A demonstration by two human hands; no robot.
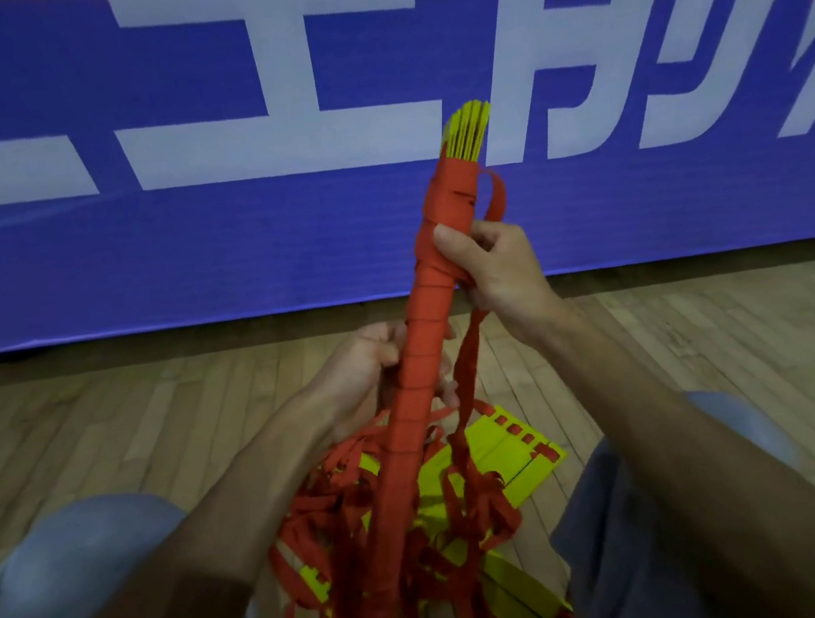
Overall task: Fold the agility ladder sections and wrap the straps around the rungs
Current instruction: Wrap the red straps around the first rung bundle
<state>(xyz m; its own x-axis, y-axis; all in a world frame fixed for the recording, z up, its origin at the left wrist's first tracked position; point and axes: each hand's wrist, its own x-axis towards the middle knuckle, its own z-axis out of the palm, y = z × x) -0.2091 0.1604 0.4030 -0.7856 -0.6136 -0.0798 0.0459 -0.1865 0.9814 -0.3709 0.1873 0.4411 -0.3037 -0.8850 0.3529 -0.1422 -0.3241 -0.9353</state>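
A bundle of yellow ladder rungs (467, 132) stands tilted up in front of me, wound tightly with red strap (424, 353) along most of its length. Only the yellow tips show at the top. My left hand (361, 366) grips the wrapped bundle at its middle. Higher up, my right hand (496, 271) holds the bundle, thumb pressed on the wrap, fingers curled round a loose red strap (467, 363) that hangs down. A strap loop (496, 193) sticks out above my right hand.
More yellow rungs (513, 455) and a tangle of loose red straps (329, 521) lie on the wooden floor (99, 427) between my knees. A blue banner with white lettering (179, 245) stands along the wall ahead.
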